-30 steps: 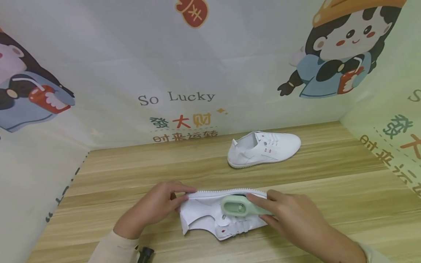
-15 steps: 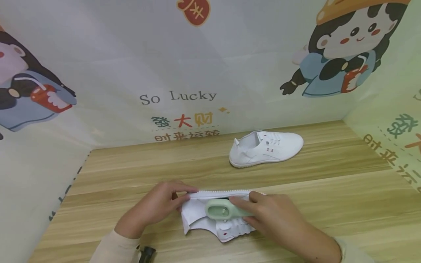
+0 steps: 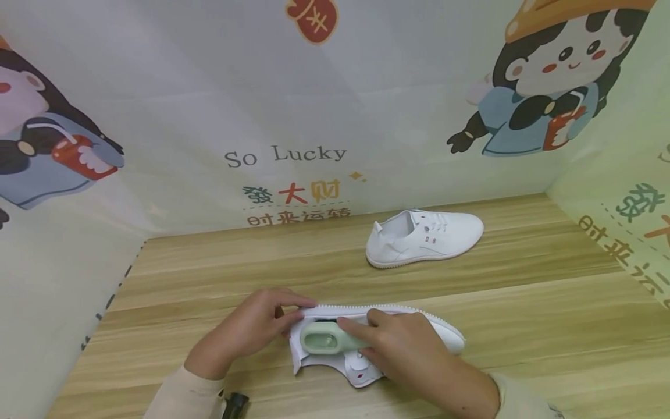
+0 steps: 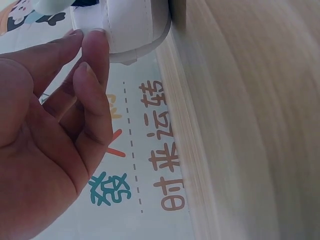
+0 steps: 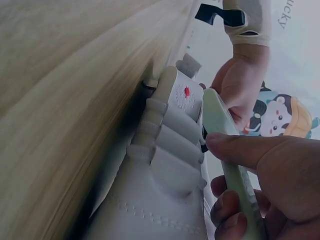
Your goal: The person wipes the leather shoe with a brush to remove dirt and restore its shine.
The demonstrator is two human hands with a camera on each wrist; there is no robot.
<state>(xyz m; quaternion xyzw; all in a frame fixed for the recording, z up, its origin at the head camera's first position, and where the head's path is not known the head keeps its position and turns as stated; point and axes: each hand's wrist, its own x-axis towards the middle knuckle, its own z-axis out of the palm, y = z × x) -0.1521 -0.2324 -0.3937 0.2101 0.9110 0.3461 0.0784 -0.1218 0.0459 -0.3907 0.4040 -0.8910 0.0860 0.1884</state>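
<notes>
A white lace-up shoe (image 3: 450,336) lies on its side on the wooden table, sole edge facing away. At the heel end, my left hand (image 3: 246,326) pinches the sole edge between thumb and fingers. My right hand (image 3: 413,352) grips a pale green brush (image 3: 342,338) and lays it along the shoe's side, near the heel. Dark bristles (image 5: 204,139) show between brush and shoe in the right wrist view. The right hand covers the middle of the shoe in the head view. In the left wrist view, the left fingertips meet the white heel (image 4: 130,25).
A second white shoe (image 3: 426,238) stands upright farther back on the table (image 3: 209,267), toe to the right. Printed cloth walls (image 3: 173,116) enclose the back and both sides. A black mount (image 3: 235,404) sits by the left sleeve.
My right hand has slid the brush leftward along the shoe toward the heel, uncovering the toe. The left hand keeps its hold on the heel end. The second shoe stays put.
</notes>
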